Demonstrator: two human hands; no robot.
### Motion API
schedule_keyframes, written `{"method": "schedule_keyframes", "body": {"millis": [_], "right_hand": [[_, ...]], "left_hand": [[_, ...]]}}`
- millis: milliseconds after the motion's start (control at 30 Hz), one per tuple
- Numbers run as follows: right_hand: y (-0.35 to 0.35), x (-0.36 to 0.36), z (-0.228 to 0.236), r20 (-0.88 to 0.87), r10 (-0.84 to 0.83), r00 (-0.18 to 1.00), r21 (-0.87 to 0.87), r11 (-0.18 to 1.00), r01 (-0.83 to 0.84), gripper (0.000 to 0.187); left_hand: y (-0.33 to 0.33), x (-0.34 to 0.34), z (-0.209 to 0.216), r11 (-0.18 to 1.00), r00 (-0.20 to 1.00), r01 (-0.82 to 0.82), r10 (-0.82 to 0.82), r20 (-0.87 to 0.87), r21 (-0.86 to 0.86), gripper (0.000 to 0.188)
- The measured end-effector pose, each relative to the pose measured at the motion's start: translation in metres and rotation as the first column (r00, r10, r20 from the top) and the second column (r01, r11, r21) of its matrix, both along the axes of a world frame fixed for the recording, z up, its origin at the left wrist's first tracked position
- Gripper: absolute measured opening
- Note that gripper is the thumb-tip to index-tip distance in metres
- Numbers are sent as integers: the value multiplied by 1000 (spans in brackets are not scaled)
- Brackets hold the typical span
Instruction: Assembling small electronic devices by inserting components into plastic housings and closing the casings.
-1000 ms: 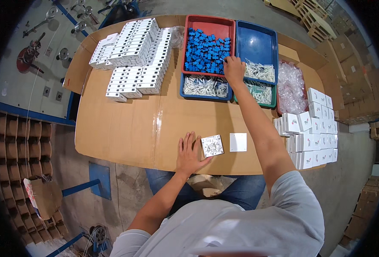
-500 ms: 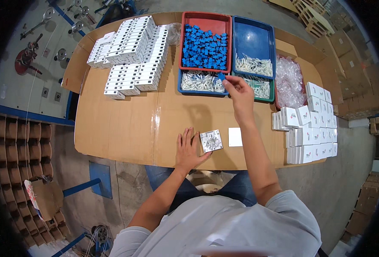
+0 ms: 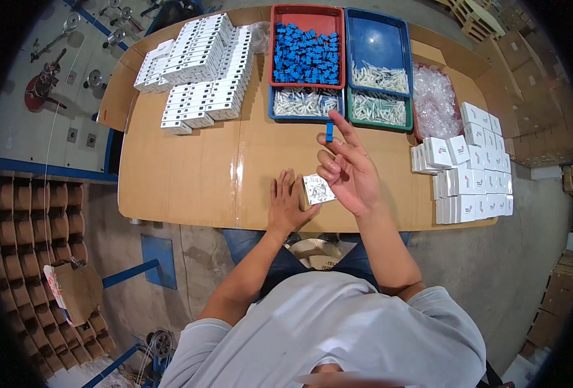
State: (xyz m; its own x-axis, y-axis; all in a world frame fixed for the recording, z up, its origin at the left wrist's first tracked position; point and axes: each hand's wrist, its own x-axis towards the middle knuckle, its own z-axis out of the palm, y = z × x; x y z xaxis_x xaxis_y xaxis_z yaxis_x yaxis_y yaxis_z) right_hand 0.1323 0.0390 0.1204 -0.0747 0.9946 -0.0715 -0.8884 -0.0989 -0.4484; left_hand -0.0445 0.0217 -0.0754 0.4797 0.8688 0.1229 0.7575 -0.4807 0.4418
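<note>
Cardboard-covered bench [image 3: 189,174] with red tray [image 3: 308,19]
Right hand [image 3: 354,174] grasping blue connector [image 3: 329,133] — left hand [image 3: 288,208] splayed beside white square box [image 3: 319,189].

Bright, soft light is falling across the cardboard tabletop [image 3: 183,174] and the right hand [image 3: 354,173] above it, while its tape seam [image 3: 239,155] is glaring. Left of the tabletop, the cardboard dividers [image 3: 24,223] are bowing (fisheye distortion), darkening toward black corners.

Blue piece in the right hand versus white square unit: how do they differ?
The blue piece is small and narrow, the white square unit larger and broad. The right hand holds the piece raised; the unit lies on the cardboard beside the left hand.
</note>
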Motion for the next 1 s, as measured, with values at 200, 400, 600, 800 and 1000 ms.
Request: {"method": "schedule_keyframes", "body": {"millis": [200, 400, 600, 800, 1000], "right_hand": [[-8, -3, -13, -163, 128, 978, -6, 991, -131, 47], [-19, -2, -15, -315, 222, 923, 26, 974, -225, 48], [-23, 1, -15, -363, 247, 898, 15, 966, -259, 49], [-27, 2, -22, -214, 169, 962, -58, 981, -185, 53], [-28, 11, -24, -387, 222, 895, 23, 973, -231, 49]], "left_hand": [[0, -3, -8, 999, 1000, -1, 1, 15, 32, 93], [0, -5, -7, 998, 997, 2, -7, 80, 62, 92], [-1, -5, -12, 994, 994, -5, -7, 113, 108, 91], [-1, -7, -13, 996, 993, -11, 0, 121, 90, 89], [0, -8, -12, 997, 994, 2, -10, 111, 80, 89]]}}
